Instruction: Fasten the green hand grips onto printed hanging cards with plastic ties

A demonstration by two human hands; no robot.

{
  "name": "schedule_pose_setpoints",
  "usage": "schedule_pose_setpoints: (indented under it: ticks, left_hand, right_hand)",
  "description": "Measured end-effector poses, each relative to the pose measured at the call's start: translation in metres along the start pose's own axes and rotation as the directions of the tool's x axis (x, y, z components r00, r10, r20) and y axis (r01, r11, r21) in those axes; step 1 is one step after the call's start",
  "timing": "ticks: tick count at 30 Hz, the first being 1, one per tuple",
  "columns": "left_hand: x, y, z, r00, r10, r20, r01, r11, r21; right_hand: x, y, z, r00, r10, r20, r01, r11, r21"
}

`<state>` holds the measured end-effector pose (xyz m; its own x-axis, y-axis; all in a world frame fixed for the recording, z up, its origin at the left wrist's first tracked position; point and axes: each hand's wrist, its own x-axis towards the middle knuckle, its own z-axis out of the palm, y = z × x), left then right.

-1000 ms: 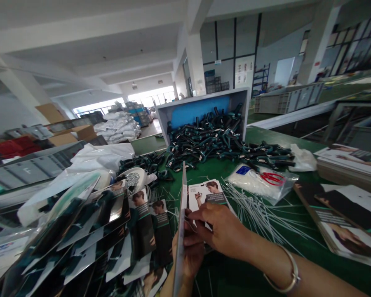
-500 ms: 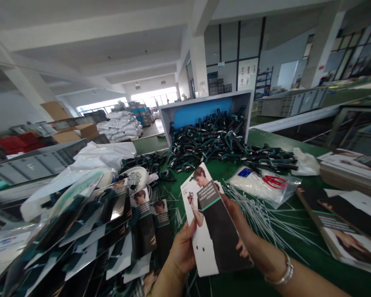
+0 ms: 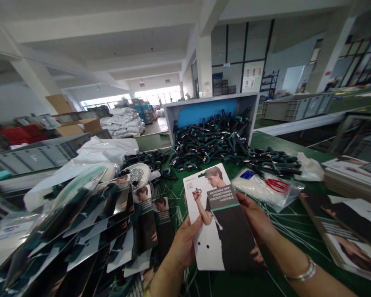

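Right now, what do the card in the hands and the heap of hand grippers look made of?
The card looks like coated paperboard: stiff, printed, faintly glossy. The hand grippers look like dark matte plastic or rubber, with small bright metal parts; too small to be sure.

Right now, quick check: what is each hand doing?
Left hand: closed, holding the left edge of the grip strengthener packaging card.
Right hand: closed, holding the card's right edge, fingers behind it.
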<state>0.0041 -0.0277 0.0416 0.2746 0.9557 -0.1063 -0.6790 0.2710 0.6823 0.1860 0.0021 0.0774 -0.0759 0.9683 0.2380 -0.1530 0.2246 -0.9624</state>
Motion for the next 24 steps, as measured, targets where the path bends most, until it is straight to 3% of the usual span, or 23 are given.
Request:
schedule_pose_setpoints:
  ticks: [2, 3, 4, 6, 7, 9, 11, 15, 18, 22, 24]
  left_hand:
    - [0.0, 0.002, 0.001, 1.0, 0.007, -0.002, -0.007, 1.0, 0.017]
    - [0.0, 0.003, 0.001, 1.0, 0.006, 0.002, -0.006, 1.0, 0.027]
    - [0.0, 0.004, 0.002, 1.0, 0.0, 0.01, -0.001, 0.999, 0.041]
    - [0.0, 0.005, 0.002, 0.999, -0.019, 0.027, 0.017, 0.997, 0.075]
    - [0.0, 0.005, 0.002, 0.999, -0.026, 0.028, 0.023, 0.996, 0.09]
    - [0.0, 0.006, 0.001, 0.999, -0.027, 0.017, 0.025, 0.992, 0.12]
    - [-0.001, 0.007, -0.001, 0.999, -0.036, 0.012, 0.034, 0.987, 0.16]
    - [-0.002, 0.011, -0.001, 0.998, -0.057, -0.022, 0.061, 0.974, 0.22]
    - [-0.001, 0.014, 0.003, 0.998, -0.032, -0.059, 0.044, 0.975, 0.217]
    - [0.002, 0.018, 0.011, 0.997, -0.028, -0.078, 0.045, 0.974, 0.221]
    - [0.005, 0.021, 0.014, 0.995, -0.035, -0.089, 0.055, 0.971, 0.234]
  right_hand:
    - [0.001, -0.013, -0.013, 0.97, -0.238, -0.04, 0.219, 0.938, -0.268]
    - [0.0, -0.022, -0.017, 0.927, -0.373, 0.035, 0.348, 0.824, -0.447]
    - [-0.001, -0.03, -0.019, 0.869, -0.462, 0.179, 0.47, 0.653, -0.595]
    - [-0.002, -0.045, -0.017, 0.75, -0.431, 0.501, 0.643, 0.298, -0.705]
    - [-0.003, -0.049, -0.014, 0.701, -0.377, 0.605, 0.694, 0.166, -0.7]
    - [-0.001, -0.051, -0.006, 0.644, -0.304, 0.702, 0.739, 0.014, -0.673]
    - [0.003, -0.044, -0.001, 0.604, -0.298, 0.739, 0.76, -0.062, -0.647]
    - [0.011, -0.024, 0.005, 0.531, -0.339, 0.777, 0.796, -0.113, -0.594]
    - [0.01, -0.023, 0.009, 0.52, -0.407, 0.751, 0.823, 0.003, -0.568]
    - [0.012, -0.04, 0.008, 0.594, -0.51, 0.622, 0.789, 0.222, -0.572]
    - [0.019, -0.047, -0.004, 0.698, -0.511, 0.502, 0.695, 0.314, -0.647]
